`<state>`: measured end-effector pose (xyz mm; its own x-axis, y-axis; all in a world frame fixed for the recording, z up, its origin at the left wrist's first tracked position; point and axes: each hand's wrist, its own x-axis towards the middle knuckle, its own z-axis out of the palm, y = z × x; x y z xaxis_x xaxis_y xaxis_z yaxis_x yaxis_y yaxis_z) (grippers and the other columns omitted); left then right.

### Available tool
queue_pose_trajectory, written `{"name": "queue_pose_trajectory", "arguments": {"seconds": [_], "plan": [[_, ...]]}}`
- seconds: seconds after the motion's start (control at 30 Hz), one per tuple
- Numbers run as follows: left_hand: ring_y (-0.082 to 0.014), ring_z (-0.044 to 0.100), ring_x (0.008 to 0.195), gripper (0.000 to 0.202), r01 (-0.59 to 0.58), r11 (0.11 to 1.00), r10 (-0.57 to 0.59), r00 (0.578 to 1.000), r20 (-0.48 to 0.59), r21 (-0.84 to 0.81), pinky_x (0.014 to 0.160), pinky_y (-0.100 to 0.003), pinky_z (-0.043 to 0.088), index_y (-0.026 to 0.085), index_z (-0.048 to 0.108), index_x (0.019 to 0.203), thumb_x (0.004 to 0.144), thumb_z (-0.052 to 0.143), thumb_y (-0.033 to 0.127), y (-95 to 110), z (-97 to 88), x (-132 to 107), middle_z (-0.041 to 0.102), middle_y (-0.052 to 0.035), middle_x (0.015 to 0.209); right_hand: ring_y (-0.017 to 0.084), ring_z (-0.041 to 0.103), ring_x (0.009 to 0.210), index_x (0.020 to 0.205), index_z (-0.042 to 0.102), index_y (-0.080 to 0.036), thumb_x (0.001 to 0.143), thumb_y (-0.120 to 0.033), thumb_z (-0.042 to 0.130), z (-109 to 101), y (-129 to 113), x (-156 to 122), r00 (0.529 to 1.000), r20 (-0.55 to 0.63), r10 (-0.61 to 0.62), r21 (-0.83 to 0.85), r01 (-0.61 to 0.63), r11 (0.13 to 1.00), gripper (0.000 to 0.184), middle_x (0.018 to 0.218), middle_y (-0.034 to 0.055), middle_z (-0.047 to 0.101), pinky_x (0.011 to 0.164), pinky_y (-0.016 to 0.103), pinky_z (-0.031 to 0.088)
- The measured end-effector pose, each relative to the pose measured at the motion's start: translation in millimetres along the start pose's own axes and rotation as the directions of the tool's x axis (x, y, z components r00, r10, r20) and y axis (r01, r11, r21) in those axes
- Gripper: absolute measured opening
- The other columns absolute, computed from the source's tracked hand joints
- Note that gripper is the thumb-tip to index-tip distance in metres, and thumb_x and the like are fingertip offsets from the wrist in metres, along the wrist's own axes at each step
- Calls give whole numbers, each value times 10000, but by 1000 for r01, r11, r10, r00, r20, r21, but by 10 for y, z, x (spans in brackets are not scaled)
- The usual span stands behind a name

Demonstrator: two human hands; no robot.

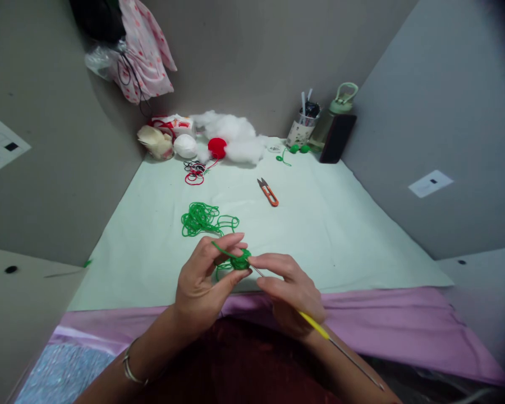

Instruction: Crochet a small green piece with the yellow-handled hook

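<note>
My left hand (204, 280) pinches a small round green crochet piece (240, 260) between thumb and fingers, near the front edge of the table. A strand of green yarn runs over its index finger. My right hand (292, 283) is closed around a crochet hook with a yellow grip (314, 325); the hook's thin metal tip meets the crochet piece, and its other metal end points back along my forearm. Whether a loop sits on the tip is too small to tell. Just beyond my left hand lies a loose tangle of green yarn (200, 219).
Orange thread snips (268, 192) lie mid-table. White stuffing (235, 134), a red yarn ball (217, 148) and a white ball (186, 146) sit at the back. A cup (299, 132), green bottle (322, 126) and dark phone (339, 138) stand back right. Grey partitions enclose the table.
</note>
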<state>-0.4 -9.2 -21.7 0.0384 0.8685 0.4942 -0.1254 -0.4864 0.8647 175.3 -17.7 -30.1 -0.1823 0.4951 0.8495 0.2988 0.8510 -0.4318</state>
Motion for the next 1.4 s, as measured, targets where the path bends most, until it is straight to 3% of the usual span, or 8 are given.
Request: {"name": "queue_pose_trajectory", "arguments": {"seconds": [0.23, 0.37, 0.5, 0.7, 0.87, 1.13, 1.27, 1.4], "plan": [[-149, 737, 1026, 550, 170, 976, -177, 983, -40, -134, 958, -240, 620, 374, 753, 1265, 810, 846, 79, 58, 53, -11, 657, 11, 980, 179, 762, 969, 1225, 699, -281, 990, -145, 624, -49, -110, 83, 996, 88, -19, -290, 43, 956, 282, 1055, 62, 799, 822, 284, 673], [-144, 741, 975, 489, 336, 909, -353, 935, -30, -247, 887, -211, 616, 312, 763, 1227, 786, 887, 139, 111, 72, -16, 717, -9, 981, 176, 737, 1048, 1062, 706, -237, 959, -78, 632, -55, -120, 62, 983, 111, -149, -376, 180, 909, 203, 1072, 82, 780, 869, 270, 671], [-127, 733, 953, 513, 421, 835, -435, 899, 44, -355, 886, -194, 591, 299, 748, 1250, 782, 896, 150, 118, 55, -22, 740, -11, 986, 189, 718, 1111, 1026, 718, -199, 925, -36, 661, -46, -82, 31, 965, 140, -221, -372, 258, 892, 199, 1100, 114, 771, 895, 291, 669], [-129, 715, 956, 600, 470, 792, -475, 875, 90, -388, 892, -217, 586, 318, 723, 1314, 769, 899, 139, 128, 2, 50, 716, 5, 979, 207, 743, 1057, 1207, 723, -253, 984, -122, 633, -35, 32, 6, 996, 54, -65, -100, 70, 993, 274, 1177, 95, 793, 821, 344, 662], [-101, 693, 898, 567, 461, 802, -454, 884, 113, -381, 838, -182, 570, 333, 738, 1285, 777, 891, 134, 132, 9, 68, 713, 20, 940, 215, 756, 1011, 1210, 731, -261, 1070, -214, 503, -10, 75, -17, 999, -27, 26, 81, -24, 996, 271, 1174, 102, 801, 785, 389, 644], [-117, 686, 889, 567, 472, 793, -481, 873, 79, -386, 832, -208, 576, 301, 738, 1279, 761, 904, 143, 112, 37, 47, 711, 2, 947, 213, 761, 969, 1233, 729, -292, 1043, -195, 553, 6, 40, 18, 998, -32, 48, 3, -48, 999, 277, 1158, 80, 805, 762, 377, 645], [-131, 672, 884, 582, 503, 750, -528, 847, 69, -430, 819, -222, 573, 270, 734, 1289, 744, 925, 189, 108, 68, 24, 686, -12, 936, 218, 749, 1020, 1353, 674, -294, 973, -111, 653, -38, 13, -1, 998, 56, -22, -232, 35, 972, 423, 1151, 84, 787, 801, 356, 662], [-113, 642, 847, 633, 599, 600, -620, 767, 164, -531, 789, -199, 548, 281, 735, 1315, 721, 947, 230, 127, 61, 24, 655, -3, 939, 188, 743, 970, 1400, 648, -342, 896, -34, 724, -52, 5, -36, 997, 25, -71, -286, 76, 955, 596, 1077, 45, 758, 787, 293, 670]]}}
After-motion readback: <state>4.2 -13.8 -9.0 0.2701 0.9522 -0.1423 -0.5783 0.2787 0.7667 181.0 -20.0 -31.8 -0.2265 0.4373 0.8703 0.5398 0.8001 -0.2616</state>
